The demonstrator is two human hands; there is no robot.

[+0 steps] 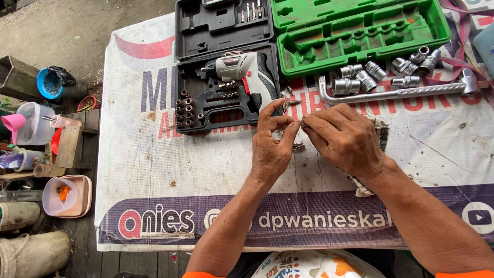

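My left hand (272, 144) and my right hand (345, 139) meet over the middle of the table, fingertips pinched together on a small metal bit (300, 124). Another small metal piece (298, 147) lies on the cover under the hands. Just beyond my left hand, a grey and red cordless screwdriver (247, 72) lies in its open black case (226, 62), with rows of bits and small sockets beside it. A checked cloth (381, 135) lies under my right hand.
An open green socket case (360, 31) stands at the back right. Several chrome sockets (381, 72) and an L-shaped chrome wrench (401, 92) lie before it. A printed banner (170, 170) covers the table. Plastic containers and a blue bowl (49, 83) crowd the left side.
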